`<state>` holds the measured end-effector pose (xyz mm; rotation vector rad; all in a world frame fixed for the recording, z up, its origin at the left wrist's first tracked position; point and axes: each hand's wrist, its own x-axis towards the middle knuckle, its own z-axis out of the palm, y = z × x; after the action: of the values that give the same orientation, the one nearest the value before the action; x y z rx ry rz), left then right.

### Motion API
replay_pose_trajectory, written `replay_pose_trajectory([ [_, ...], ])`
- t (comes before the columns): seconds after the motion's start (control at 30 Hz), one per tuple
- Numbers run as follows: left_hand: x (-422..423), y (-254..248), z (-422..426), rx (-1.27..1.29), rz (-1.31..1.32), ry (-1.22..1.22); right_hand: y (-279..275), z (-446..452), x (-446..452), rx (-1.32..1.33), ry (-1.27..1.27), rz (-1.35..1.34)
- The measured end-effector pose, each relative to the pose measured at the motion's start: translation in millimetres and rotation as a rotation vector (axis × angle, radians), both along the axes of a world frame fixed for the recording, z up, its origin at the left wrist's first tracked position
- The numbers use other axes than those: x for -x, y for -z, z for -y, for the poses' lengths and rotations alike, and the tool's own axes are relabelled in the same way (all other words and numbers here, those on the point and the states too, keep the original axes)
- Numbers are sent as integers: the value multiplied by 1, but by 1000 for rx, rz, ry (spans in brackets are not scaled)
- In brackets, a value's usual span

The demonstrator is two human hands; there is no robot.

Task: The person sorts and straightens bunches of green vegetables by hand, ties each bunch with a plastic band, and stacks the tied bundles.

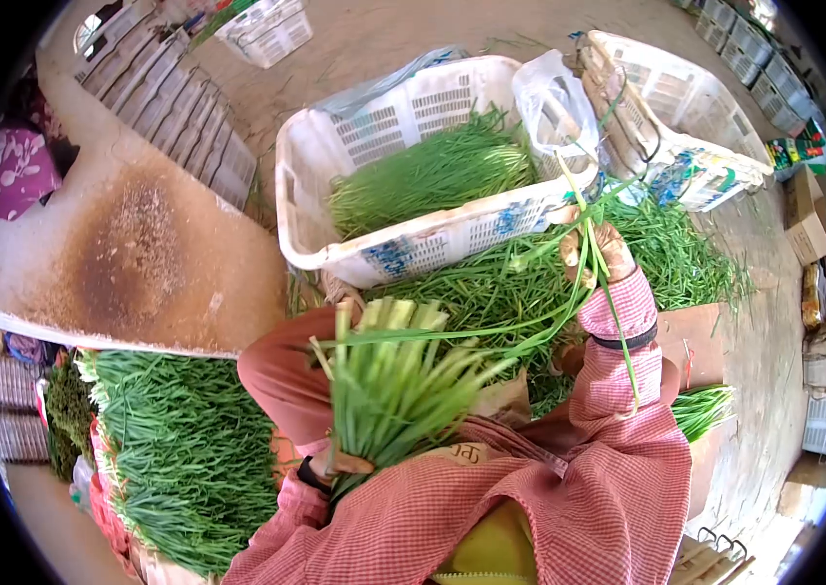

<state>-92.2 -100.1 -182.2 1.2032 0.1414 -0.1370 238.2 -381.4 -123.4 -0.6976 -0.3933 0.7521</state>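
My left hand (343, 462) is closed round the lower part of a thick bunch of green stalks (388, 380), whose pale cut ends point up and away from me. My right hand (600, 255), raised near the crate's front right corner, is closed on a few loose green leaves (590, 229); long blades hang from it. Behind both hands, a white plastic crate (432, 239) holds a neat bundle of greens (437, 175). A heap of loose leaves (500, 292) lies between the crate and my lap.
A large stack of greens (189, 448) lies at the left, beside a stained board (72, 234). Another white crate (715, 112) stands at the back right, with a clear plastic bag (554, 102) near it. Cardboard (700, 341) lies right of my knee.
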Motion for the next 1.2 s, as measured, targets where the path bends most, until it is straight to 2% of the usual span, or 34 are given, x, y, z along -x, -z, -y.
replay_pose_trajectory([
  [0.07,-10,-8,-21,255,0,-197,-6,23,-22,437,209,151],
  [0.13,-17,-11,-41,499,-16,-327,-8,12,-25,1121,723,360],
  [0.2,-16,-9,-49,593,-94,-301,25,-7,-21,1135,705,445],
  [0.27,-15,-6,-40,565,-172,-222,26,-66,31,722,457,172],
  [0.3,-16,-6,-31,512,-200,-187,25,-93,60,468,372,-195],
  [0.33,-25,-10,-24,431,-214,-170,22,-123,85,257,365,-283],
  [0.37,-33,-14,-18,351,-228,-152,14,-138,113,236,365,-357],
  [0.4,-40,-17,-6,195,-262,-118,13,-153,130,623,436,-389],
  [0.47,-41,-18,9,40,-337,-195,107,-176,137,-238,284,-577],
  [0.5,-42,-22,18,139,-289,-219,154,-187,141,-580,104,-690],
  [0.53,-39,-12,15,103,-254,-154,134,-174,146,-489,89,-685],
  [0.6,-37,-3,16,259,-125,57,95,-158,153,-308,80,-706],
  [0.7,-37,-8,33,430,-165,207,77,-147,156,-114,115,-745],
  [0.77,-39,-25,31,389,-199,253,96,-129,149,-23,204,-510],
  [0.83,-33,-24,20,224,-186,202,137,-108,93,407,308,-650],
  [0.87,-27,-16,19,229,-194,192,58,-104,101,612,546,-562],
  [0.9,-22,-8,18,198,-208,136,57,-85,78,494,492,-309],
  [0.93,-19,-4,18,166,-216,82,34,-80,57,380,674,-422],
  [0.97,-16,-6,18,164,-216,75,44,-64,34,396,809,-399],
  [1.03,-13,-17,21,74,-332,-28,63,-47,13,98,457,-387],
  [1.07,-9,-20,25,38,-403,-77,69,-41,19,-199,-35,-392],
  [1.1,-14,-24,27,21,-534,-53,19,-84,74,136,166,-331],
  [1.13,-16,-20,33,26,-538,-49,-9,-106,115,209,24,-569],
  [1.17,-18,-13,38,-74,-412,-141,-36,-127,155,281,-93,-830],
  [1.2,-19,-7,40,-175,-282,-233,10,-127,158,726,-259,-17],
])
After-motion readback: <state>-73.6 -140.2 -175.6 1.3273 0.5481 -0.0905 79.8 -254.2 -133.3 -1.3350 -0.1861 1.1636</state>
